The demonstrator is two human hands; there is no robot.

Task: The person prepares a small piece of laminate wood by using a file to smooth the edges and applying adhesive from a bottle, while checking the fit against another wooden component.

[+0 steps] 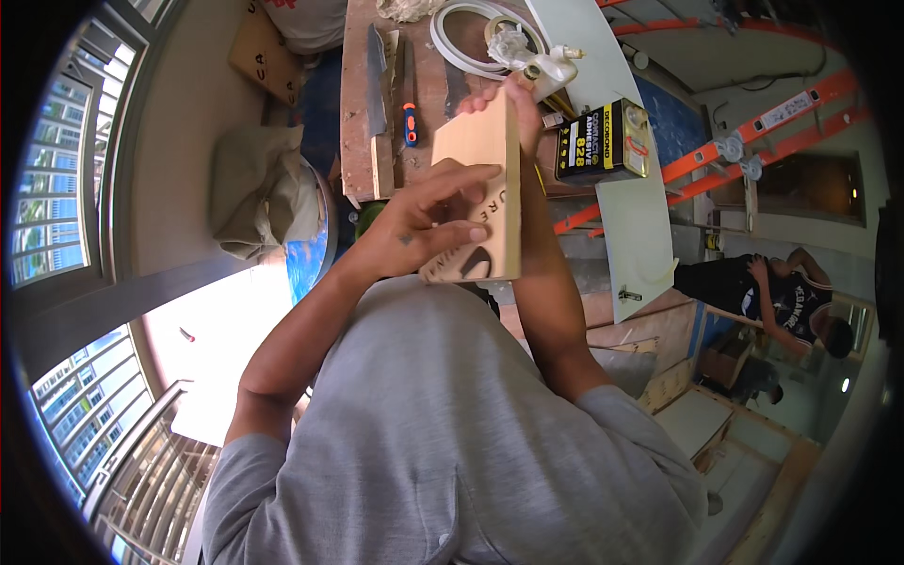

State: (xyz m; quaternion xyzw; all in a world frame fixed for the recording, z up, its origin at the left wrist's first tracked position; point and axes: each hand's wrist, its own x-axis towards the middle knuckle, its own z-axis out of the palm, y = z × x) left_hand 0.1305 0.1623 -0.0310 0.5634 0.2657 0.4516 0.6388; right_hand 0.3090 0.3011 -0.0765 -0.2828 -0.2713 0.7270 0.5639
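Note:
A pale wooden board with dark printed marks on its face is held upright in front of my chest. At its far end my right hand grips it, the fingers wrapped over the edge. My left hand lies against the near part of the printed face, thumb and index finger stretched out and apart. Beyond the board is a brown workbench. On it lies a long, flat-bladed tool with an orange and blue handle, probably a file. My right palm is partly hidden behind the board.
A black and yellow rectangular adhesive tin stands right of the board. Farther back lie a white coiled strip and a translucent plastic bottle. An orange ladder and a person are to the right; a cloth bag is left.

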